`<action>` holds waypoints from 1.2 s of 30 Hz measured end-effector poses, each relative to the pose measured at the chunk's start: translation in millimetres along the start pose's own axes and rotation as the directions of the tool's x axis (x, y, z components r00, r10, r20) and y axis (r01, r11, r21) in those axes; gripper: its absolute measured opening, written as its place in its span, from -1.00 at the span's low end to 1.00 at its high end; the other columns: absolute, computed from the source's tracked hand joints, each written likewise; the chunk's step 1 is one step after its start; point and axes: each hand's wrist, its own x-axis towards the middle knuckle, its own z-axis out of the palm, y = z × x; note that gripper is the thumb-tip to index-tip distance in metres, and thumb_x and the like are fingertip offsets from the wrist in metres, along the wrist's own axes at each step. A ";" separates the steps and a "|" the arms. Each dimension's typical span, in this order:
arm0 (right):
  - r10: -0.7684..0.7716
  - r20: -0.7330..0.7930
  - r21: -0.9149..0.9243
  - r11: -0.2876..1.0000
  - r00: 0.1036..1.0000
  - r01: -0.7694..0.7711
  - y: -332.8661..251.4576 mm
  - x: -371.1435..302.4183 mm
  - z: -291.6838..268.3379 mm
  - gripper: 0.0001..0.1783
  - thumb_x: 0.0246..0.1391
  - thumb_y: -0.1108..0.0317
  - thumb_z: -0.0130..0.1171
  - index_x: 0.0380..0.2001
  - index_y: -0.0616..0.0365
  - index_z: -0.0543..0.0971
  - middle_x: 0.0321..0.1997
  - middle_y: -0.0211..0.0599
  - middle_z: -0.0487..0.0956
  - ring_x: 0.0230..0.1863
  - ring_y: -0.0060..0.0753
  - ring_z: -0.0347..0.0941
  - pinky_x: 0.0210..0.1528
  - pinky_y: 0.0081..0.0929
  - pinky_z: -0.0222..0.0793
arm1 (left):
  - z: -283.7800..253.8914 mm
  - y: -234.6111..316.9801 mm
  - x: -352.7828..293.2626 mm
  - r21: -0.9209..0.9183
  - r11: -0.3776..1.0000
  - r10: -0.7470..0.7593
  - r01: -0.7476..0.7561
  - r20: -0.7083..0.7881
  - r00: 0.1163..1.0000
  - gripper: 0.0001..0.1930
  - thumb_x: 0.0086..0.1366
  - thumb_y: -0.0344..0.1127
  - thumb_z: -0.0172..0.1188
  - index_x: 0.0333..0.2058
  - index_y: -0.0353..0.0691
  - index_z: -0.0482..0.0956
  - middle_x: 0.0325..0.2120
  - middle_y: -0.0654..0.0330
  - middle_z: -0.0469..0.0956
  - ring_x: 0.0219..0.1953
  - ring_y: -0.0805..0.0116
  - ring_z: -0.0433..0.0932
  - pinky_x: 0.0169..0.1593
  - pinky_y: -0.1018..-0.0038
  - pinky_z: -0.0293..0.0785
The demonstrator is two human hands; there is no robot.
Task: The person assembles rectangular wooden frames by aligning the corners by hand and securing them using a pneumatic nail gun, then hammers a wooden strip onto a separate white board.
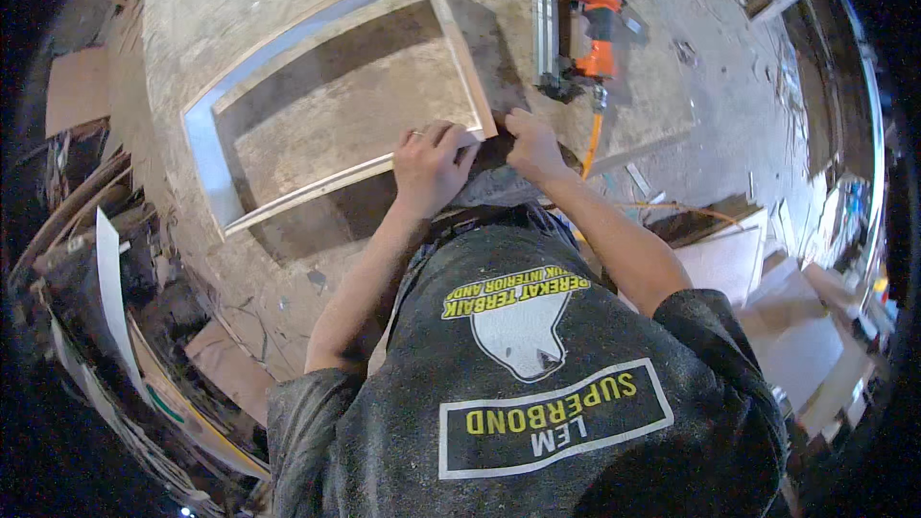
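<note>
A rectangular open wooden frame (326,187) stands on the worktable, its inner faces pale or white and its edges bare wood. My left hand (430,168) grips the near rail by the near right corner, fingers bent over the top edge. Just right of that corner is my right hand (537,146), its fingers curled closed close to the outer side. Whatever it may hold is hidden. An orange and black nail gun (597,29) with a silver magazine lies on its side, beyond my right hand.
An orange air hose (594,142) runs from the nail gun toward me and off to the right. The worktable (206,0) is dusty. Offcuts and white boards (791,326) lie at the right, and a long white strip (113,278) with scrap wood at the left.
</note>
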 end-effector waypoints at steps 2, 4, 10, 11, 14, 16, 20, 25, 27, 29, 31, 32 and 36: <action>0.038 0.004 0.018 0.999 0.999 -0.038 -7.8 0.8 -3.0 -0.86 -0.29 0.54 0.14 -0.56 0.24 0.41 -0.45 -0.02 0.42 -0.30 0.19 0.43 -0.29 -0.03 0.33 | -4.9 3.1 4.2 0.011 1.000 -0.025 0.026 -0.037 0.999 -0.77 0.08 -0.19 0.46 -0.31 -0.04 0.63 -0.32 0.27 0.67 -0.34 0.19 0.64 -0.20 0.27 0.50; 0.035 -0.021 0.051 0.998 0.999 -0.034 -12.8 -2.0 -4.4 -0.88 -0.28 0.53 0.14 -0.57 0.24 0.42 -0.46 -0.04 0.41 -0.34 0.19 0.42 -0.33 -0.03 0.33 | -4.4 10.5 7.8 -0.011 1.000 -0.008 0.008 -0.030 1.000 -0.77 0.09 -0.20 0.45 -0.30 -0.03 0.64 -0.32 0.28 0.67 -0.34 0.19 0.64 -0.22 0.27 0.50; 0.025 -0.003 0.000 1.000 1.000 -0.025 -6.1 -6.4 -2.1 -0.90 -0.18 0.46 0.18 -0.56 0.18 0.45 -0.45 -0.07 0.42 -0.36 0.14 0.46 -0.32 -0.06 0.39 | 5.6 7.3 3.7 -0.020 0.999 -0.048 0.049 0.034 0.998 -0.78 0.10 -0.20 0.46 -0.28 -0.03 0.67 -0.29 0.26 0.69 -0.31 0.18 0.66 -0.28 0.35 0.53; 0.030 -0.004 0.000 1.000 1.000 -0.030 -4.6 -6.7 -0.5 -0.90 -0.18 0.46 0.18 -0.56 0.18 0.45 -0.45 -0.07 0.42 -0.36 0.14 0.46 -0.32 -0.06 0.39 | 6.1 6.6 3.4 -0.034 0.998 -0.053 0.053 0.027 0.998 -0.78 0.10 -0.21 0.47 -0.26 -0.03 0.69 -0.28 0.25 0.69 -0.30 0.19 0.67 -0.30 0.38 0.54; 0.043 -0.031 -0.022 0.999 0.999 -0.043 -3.7 -7.5 2.7 -0.92 -0.10 0.43 0.15 -0.57 0.15 0.46 -0.45 -0.09 0.43 -0.37 0.11 0.46 -0.32 -0.08 0.41 | 8.5 3.5 2.8 -0.009 1.000 0.014 -0.015 -0.068 0.998 -0.78 0.10 -0.25 0.48 -0.25 0.01 0.72 -0.29 0.25 0.70 -0.34 0.24 0.68 -0.35 0.41 0.54; 0.034 -0.008 0.023 0.999 0.999 -0.034 -5.9 -6.8 1.3 -0.92 -0.05 0.41 0.10 -0.56 0.14 0.46 -0.45 -0.12 0.43 -0.37 0.09 0.47 -0.32 -0.08 0.41 | 11.2 -1.2 0.9 -0.003 0.997 0.081 -0.082 -0.106 0.991 -0.77 0.09 -0.25 0.47 -0.23 0.02 0.72 -0.34 0.29 0.67 -0.42 0.30 0.63 -0.38 0.41 0.46; -0.001 -0.040 -0.044 0.999 0.999 -0.001 -5.5 -8.1 0.1 -0.92 -0.03 0.41 0.08 -0.55 0.14 0.47 -0.44 -0.12 0.43 -0.36 0.08 0.47 -0.31 -0.08 0.41 | 8.7 3.6 5.1 -0.053 0.988 0.134 -0.142 -0.133 0.982 -0.80 0.12 -0.29 0.45 -0.24 0.05 0.74 -0.37 0.37 0.63 -0.53 0.43 0.56 -0.45 0.43 0.36; 0.048 0.003 0.010 0.999 0.999 -0.048 -6.3 -8.2 -0.3 -0.94 -0.03 0.44 0.06 -0.51 0.17 0.49 -0.41 -0.11 0.45 -0.31 0.11 0.47 -0.27 -0.05 0.41 | 9.2 5.3 6.4 -0.056 0.987 0.140 -0.149 -0.133 0.981 -0.85 0.12 -0.34 0.44 -0.30 0.05 0.73 -0.36 0.37 0.62 -0.56 0.43 0.54 -0.47 0.44 0.31; 0.043 0.006 -0.010 0.999 0.999 -0.043 -3.6 -8.1 0.2 -0.95 -0.06 0.44 0.08 -0.49 0.17 0.51 -0.40 -0.11 0.46 -0.29 0.11 0.49 -0.25 -0.06 0.42 | 11.6 4.9 8.2 -0.060 0.985 0.149 -0.159 -0.142 0.979 -0.86 0.12 -0.35 0.44 -0.32 0.05 0.73 -0.37 0.36 0.61 -0.55 0.42 0.53 -0.47 0.43 0.30; 0.037 0.010 -0.029 0.999 0.999 -0.036 -3.8 -7.4 -5.8 -0.92 -0.08 0.45 0.10 -0.46 0.18 0.53 -0.38 -0.11 0.48 -0.27 0.12 0.50 -0.22 -0.07 0.44 | 11.2 3.5 8.6 -0.031 0.982 0.179 -0.185 -0.136 0.974 -0.86 0.10 -0.36 0.44 -0.34 0.03 0.72 -0.38 0.35 0.59 -0.52 0.40 0.53 -0.47 0.42 0.29; 0.024 0.105 -0.069 0.997 0.994 -0.016 -13.0 -2.7 -25.8 -0.82 -0.04 0.40 0.18 -0.32 0.18 0.62 -0.29 -0.09 0.58 -0.17 0.08 0.55 -0.14 -0.15 0.49 | 8.6 4.1 7.5 -0.032 0.984 0.169 -0.173 -0.101 0.980 -0.82 0.10 -0.39 0.45 -0.29 0.00 0.74 -0.36 0.31 0.63 -0.48 0.36 0.57 -0.44 0.43 0.34; 0.027 0.101 -0.069 0.997 0.995 -0.020 -13.3 1.0 -38.4 -0.82 -0.04 0.40 0.18 -0.32 0.18 0.62 -0.29 -0.09 0.58 -0.17 0.08 0.55 -0.14 -0.15 0.49 | 6.8 5.3 7.7 -0.028 0.987 0.157 -0.159 -0.071 0.985 -0.77 0.09 -0.42 0.45 -0.25 -0.02 0.75 -0.35 0.27 0.66 -0.43 0.32 0.61 -0.42 0.43 0.39; 0.357 -0.340 0.069 0.932 0.870 -0.355 26.4 15.8 -92.7 -0.61 0.12 0.15 0.27 -0.07 0.17 0.66 -0.11 -0.05 0.68 -0.03 -0.07 0.61 0.01 -0.17 0.51 | 8.6 5.6 6.6 -0.043 0.984 0.172 -0.175 -0.075 0.982 -0.75 0.07 -0.46 0.43 -0.25 -0.03 0.75 -0.34 0.25 0.65 -0.41 0.30 0.62 -0.39 0.43 0.42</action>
